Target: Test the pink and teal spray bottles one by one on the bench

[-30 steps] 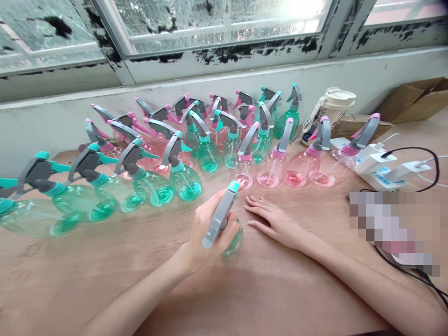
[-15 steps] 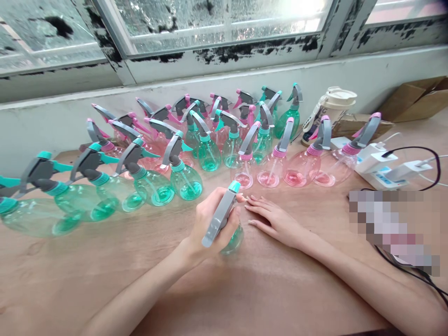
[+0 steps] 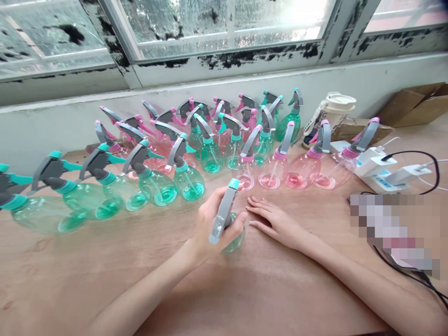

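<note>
the left hand (image 3: 213,221) has its fingers curled around the neck of a green spray bottle (image 3: 236,240), thumb on the near side. the grey sprayer head with its teal tip rises above the knuckles, and the hand hides much of the bottle's body. the right hand (image 3: 276,221) lies palm down on the wooden table (image 3: 280,289), fingers stretched out and slightly parted, holding nothing, their tips near the bottle but apart from it.

just beyond the left fingertips stands a clear pink bottle (image 3: 245,179), first of a row of four that runs off to the right, past the right fingers. to the left of the left fingers is a front green bottle (image 3: 189,184), at the end of a row of teal-topped bottles reaching the left edge of the view. these two rows stand between the fingers and a crowded cluster (image 3: 212,156) of green and pink bottles, partly covering it.

farther beyond the right fingers, behind the pink row, are a lidded cup (image 3: 332,109) and an open cardboard box (image 3: 413,105). to the right of those fingers sit a white power strip (image 3: 378,177) with plugs, a black cable (image 3: 437,170) and a pixelated thing (image 3: 399,233) that i cannot make out.
</note>
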Available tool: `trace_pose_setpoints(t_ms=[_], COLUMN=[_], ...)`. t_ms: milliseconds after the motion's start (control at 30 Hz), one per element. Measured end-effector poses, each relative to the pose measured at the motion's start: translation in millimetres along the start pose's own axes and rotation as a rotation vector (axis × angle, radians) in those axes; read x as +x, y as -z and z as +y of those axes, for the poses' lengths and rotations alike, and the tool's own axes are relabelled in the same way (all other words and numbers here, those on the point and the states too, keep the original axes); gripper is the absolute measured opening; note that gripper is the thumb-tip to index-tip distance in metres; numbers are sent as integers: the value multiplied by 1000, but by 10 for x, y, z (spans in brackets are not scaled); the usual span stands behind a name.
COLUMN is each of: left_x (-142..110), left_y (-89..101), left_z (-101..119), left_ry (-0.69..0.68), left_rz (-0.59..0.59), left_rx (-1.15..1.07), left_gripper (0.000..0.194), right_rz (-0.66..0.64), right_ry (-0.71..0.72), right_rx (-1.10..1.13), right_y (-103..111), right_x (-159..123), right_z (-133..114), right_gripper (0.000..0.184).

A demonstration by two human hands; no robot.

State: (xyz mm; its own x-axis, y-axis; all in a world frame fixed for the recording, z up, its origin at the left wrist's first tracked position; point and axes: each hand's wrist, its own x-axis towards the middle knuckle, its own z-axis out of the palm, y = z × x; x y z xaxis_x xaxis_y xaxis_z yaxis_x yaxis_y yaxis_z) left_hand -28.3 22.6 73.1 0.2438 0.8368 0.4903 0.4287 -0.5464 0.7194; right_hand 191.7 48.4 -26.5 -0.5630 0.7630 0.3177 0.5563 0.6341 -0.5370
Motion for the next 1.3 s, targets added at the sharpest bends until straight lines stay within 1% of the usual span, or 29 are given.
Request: trace_pose_setpoints(t_ms=[167,300,467,533,633,767,833,933,1000,1167,1300], left_x=[-93,-139,-149,-164,-217,-294,-286,-163,-13,414,649], left_y=[-25,-39,-60,-58,-44,-35,-51,-94,-124,-174,-178], left_z=[-61,-98,-131,-133,-122,-115,-136,-224,-318,-576,-744], left_ry=[35,-18,-109,-110,-58,-23,7,32,26,24,28], left_rz=[77,126,210,212,172,152,153,195,233,284,305], left_rx=[-21,-23,7,37,79,115,113,122,143,170,203], left_gripper=[40,36,32,28,20,24,26,27,30,34,37], right_rz=[-19,-40,-22,-9,-4,7,17,18,13,-6,7], right_ry=[-6,-15,-8,-1,9,22,27,32,31,24,30], right_rx=[-8,-20,-13,-5,-7,-1,8,10,4,-21,-9], right_y=[4,13,13,10,6,-1,-5,-11,-14,-7,3], right_x=[4,7,9,10,11,12,13,16,18,27,26], right_z=[-5,-18,-29,-26,-18,-9,-6,-3,-1,-3,-19], right_gripper=[43,43,42,41,41,41,41,40,40,42,40])
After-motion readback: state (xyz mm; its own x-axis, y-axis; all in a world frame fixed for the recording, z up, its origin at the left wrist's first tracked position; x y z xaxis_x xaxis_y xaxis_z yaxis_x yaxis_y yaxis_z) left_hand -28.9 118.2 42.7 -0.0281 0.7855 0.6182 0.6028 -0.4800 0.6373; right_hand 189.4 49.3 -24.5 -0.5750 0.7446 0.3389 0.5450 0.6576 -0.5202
